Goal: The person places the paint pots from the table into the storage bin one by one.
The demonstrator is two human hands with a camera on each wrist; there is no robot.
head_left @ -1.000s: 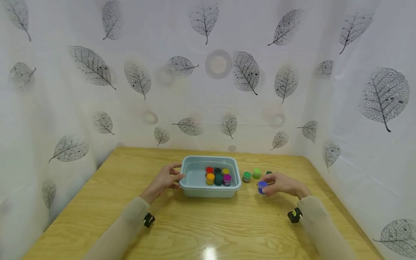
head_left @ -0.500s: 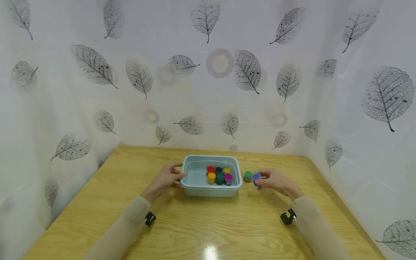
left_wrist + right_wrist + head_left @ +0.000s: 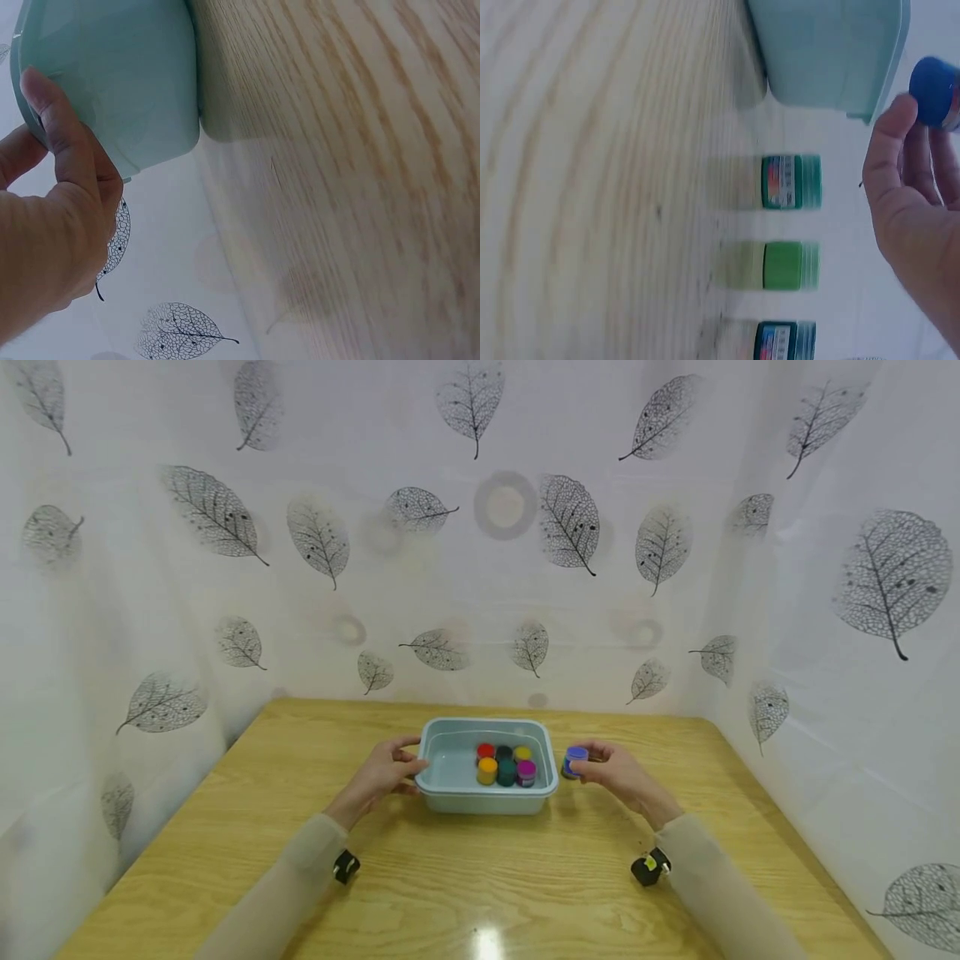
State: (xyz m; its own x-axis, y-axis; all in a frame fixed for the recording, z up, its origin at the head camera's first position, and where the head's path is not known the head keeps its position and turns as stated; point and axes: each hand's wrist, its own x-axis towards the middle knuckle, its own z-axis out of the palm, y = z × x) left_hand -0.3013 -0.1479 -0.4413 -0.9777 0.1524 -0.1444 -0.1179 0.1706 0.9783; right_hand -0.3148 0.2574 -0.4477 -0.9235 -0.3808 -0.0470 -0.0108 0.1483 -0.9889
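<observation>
A pale blue-green plastic basin (image 3: 480,804) stands on the table with several small paint jars inside, among them an orange jar (image 3: 487,771) and a purple jar (image 3: 526,772). My left hand (image 3: 381,774) holds the basin's left end, thumb at the rim (image 3: 22,97). Between thumb and fingers, my right hand (image 3: 621,777) pinches a blue paint jar (image 3: 576,757), raised just outside the basin's right end. The right wrist view has this blue jar (image 3: 934,91) partly cut off by the frame edge.
On the wooden table (image 3: 480,877), right of the basin, three more jars stand in a row: a green jar (image 3: 791,181), a light green jar (image 3: 790,265) and a dark-lidded jar (image 3: 784,342). The head view hides them behind the right hand. A leaf-print curtain (image 3: 480,593) surrounds the table.
My right hand has carried the blue jar leftward and up from the table's right part to beside the basin. The left hand and the basin have stayed put.
</observation>
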